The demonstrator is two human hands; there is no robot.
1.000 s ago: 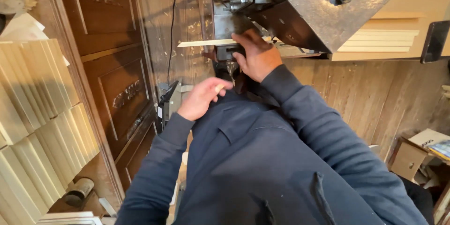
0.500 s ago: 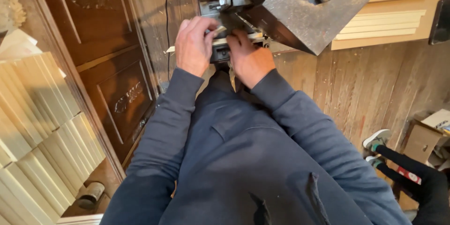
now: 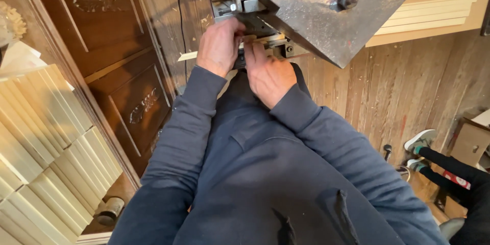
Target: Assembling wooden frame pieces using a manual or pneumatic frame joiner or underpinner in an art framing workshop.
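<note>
Top middle, my left hand and right hand press the thin wood strip flat under the metal machine; I should keep fingers clear.

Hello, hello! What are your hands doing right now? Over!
Left hand and right hand both pressing thin pale wooden strip against grey metal machine. Strip's left end sticks out free. Heavy angled plate overhangs fingers.

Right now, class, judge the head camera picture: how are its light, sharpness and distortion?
Head view: soft, even light, no glare; left hand and right hand on the pale wood strip are sharp; shadow hides the strip under the metal machine; wide-angle lens bends the stacked mouldings at the edge.
</note>
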